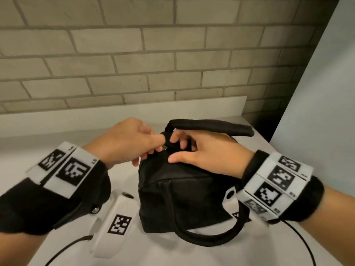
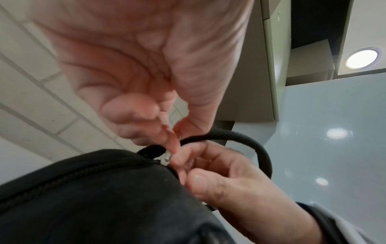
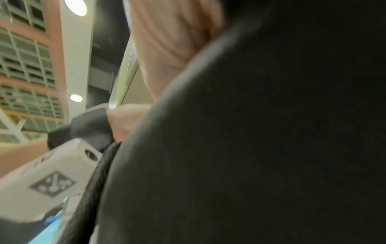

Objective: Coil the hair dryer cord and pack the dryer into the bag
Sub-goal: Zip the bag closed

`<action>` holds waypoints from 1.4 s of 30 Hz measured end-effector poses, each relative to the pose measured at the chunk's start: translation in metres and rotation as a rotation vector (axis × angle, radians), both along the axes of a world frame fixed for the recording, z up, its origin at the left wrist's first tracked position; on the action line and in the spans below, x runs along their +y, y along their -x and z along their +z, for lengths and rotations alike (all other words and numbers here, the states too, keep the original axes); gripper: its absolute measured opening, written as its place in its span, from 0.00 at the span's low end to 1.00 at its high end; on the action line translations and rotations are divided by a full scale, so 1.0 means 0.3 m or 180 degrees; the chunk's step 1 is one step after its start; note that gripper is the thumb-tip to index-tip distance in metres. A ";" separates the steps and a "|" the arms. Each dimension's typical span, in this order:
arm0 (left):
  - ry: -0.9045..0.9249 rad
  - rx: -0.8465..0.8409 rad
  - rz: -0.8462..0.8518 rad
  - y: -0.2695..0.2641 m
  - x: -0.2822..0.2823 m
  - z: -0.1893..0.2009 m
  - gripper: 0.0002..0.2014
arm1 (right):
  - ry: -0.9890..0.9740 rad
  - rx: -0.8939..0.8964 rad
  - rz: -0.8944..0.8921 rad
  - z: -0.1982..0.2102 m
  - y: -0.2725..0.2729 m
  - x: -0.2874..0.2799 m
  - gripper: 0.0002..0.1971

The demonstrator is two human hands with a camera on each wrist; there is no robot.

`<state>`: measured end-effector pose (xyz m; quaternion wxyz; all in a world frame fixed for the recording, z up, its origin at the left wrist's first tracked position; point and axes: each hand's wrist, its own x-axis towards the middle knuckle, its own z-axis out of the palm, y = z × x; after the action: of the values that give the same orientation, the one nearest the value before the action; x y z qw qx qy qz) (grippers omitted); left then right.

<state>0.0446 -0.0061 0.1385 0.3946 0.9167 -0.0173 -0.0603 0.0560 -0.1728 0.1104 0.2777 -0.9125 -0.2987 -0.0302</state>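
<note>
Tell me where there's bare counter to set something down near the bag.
Free: the white counter left of the black bag, below the brick wall. Crowded: both hands at the bag's zipper pull.

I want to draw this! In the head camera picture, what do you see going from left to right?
Left hand pinching the zipper pull → right hand resting on top of the black bag → pale wall panel at the far right.
</note>
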 end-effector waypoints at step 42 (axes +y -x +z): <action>-0.0770 -0.1655 -0.1214 -0.050 0.106 -0.134 0.17 | 0.0411 0.0698 -0.1043 0.047 0.016 -0.133 0.12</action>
<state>0.0594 0.0256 0.0985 0.2471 0.9218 -0.2811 0.1011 0.0511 -0.2128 0.1246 0.2409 -0.9626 -0.1156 0.0438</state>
